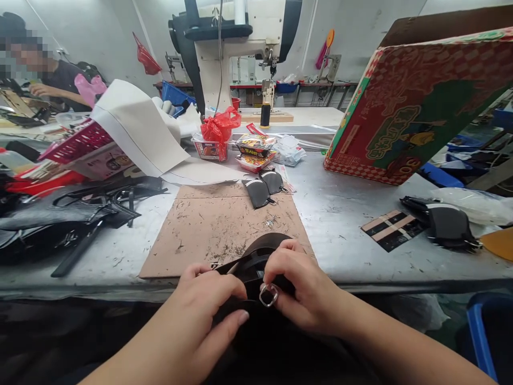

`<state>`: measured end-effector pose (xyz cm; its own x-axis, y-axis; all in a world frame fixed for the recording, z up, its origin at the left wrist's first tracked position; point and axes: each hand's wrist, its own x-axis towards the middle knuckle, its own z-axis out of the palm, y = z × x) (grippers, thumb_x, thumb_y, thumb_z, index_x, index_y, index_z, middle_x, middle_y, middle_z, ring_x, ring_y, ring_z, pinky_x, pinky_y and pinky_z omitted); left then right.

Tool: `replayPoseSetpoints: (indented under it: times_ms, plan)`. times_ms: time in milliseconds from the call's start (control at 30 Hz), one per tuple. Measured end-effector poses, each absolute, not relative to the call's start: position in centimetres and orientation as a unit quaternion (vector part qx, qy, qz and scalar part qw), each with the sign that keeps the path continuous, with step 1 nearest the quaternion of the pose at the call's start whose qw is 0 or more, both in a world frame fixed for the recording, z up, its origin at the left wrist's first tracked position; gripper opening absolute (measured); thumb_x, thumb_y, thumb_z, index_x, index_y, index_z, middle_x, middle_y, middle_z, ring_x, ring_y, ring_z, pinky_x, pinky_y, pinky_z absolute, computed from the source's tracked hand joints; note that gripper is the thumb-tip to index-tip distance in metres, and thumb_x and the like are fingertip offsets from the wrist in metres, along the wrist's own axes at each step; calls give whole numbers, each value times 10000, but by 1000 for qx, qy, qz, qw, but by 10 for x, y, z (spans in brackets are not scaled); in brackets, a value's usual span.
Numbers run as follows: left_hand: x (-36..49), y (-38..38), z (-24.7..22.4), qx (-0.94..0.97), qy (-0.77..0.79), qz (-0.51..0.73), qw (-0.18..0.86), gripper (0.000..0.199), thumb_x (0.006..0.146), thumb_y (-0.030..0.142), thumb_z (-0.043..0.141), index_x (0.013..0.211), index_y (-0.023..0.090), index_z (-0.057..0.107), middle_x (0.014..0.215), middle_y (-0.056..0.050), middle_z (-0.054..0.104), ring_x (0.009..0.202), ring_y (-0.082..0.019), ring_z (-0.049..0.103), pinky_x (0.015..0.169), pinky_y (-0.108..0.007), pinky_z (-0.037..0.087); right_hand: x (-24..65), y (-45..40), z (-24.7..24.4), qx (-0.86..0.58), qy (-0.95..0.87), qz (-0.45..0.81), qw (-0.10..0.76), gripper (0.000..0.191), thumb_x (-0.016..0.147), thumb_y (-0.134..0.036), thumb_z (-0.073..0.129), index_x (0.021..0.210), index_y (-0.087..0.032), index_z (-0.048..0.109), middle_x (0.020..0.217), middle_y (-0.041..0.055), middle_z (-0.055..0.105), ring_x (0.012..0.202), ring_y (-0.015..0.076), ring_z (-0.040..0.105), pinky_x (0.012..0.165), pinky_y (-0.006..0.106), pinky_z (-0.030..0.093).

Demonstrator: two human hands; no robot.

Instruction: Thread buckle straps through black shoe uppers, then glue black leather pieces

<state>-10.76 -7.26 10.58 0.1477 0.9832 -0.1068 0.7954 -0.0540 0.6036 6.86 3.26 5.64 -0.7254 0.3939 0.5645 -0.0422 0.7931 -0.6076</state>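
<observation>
At six o'clock, below the near edge of the tabletop (336, 230), a black piece (267, 241) with a curved upper edge sits between the two hands, its lower part lost in shadow. Right hand (300, 286): fingers pinched on a square-cornered metal ring (268, 306) beside the piece. Left hand (208, 302): index and thumb tips stand apart near the piece's dark edge; cannot tell whether these fingers grasp it. Step in hand, as judged: handling the ring against the black piece. Next move seems to call for the ring kept steady and the piece supported from the left; the dark-on-dark edge could be easy to misjudge. Surface: silvery, marked, with a scuffed cardboard sheet (200, 227) just beyond the hands. Two dark shaped pieces (262, 190) lie at its far end, toward twelve. Black straps (108, 206) are heaped at nine; a curling white sheet (138, 125) at ten. Toward two stands a tilted printed carton (420, 112); toward four, a blue bin (479, 339). Room: pale walls; a large sewing machine (210, 77) at twelve, a thread spool (265, 115) nearby; a co-worker (66, 80) at ten.
</observation>
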Motion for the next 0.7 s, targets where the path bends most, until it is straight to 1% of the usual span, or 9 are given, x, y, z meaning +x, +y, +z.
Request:
replayPoseSetpoints:
  times_ms: [67,200,300,500,700]
  plan:
    - [-108,-71,104,698,633,185,279,135,816,317,492,783,234,592,745,8,623,761,-180,525,731,-273,384,70,32,58,-110,-875,309,355,169,731,-82,468,841,-210,455,688,-21,552,603,132,487,700,324,350]
    - [-109,-68,100,680,641,223,278,179,801,346,534,683,224,593,654,25,597,685,-163,510,751,-282,371,73,32,62,-120,-871,340,335,300,739,-55,474,989,-221,474,811,11,613,740,162,557,749,343,371]
    - [-109,-67,97,673,644,235,277,180,789,351,555,672,228,614,636,26,594,659,-158,505,772,-294,367,75,33,62,-125,-860,378,320,344,735,-39,483,1020,-230,482,829,9,621,773,169,570,771,353,378]
    - [-110,-66,93,662,653,240,280,197,778,356,560,641,227,619,622,20,586,667,-164,505,752,-293,369,76,33,58,-144,-831,441,306,335,726,-33,509,999,-226,514,827,18,622,795,177,546,747,340,407]
    - [-110,-66,91,648,667,235,282,180,772,345,569,650,234,639,638,13,589,699,-174,503,711,-280,365,77,34,59,-139,-822,458,307,312,737,-41,522,984,-230,527,830,13,613,809,172,544,739,322,422]
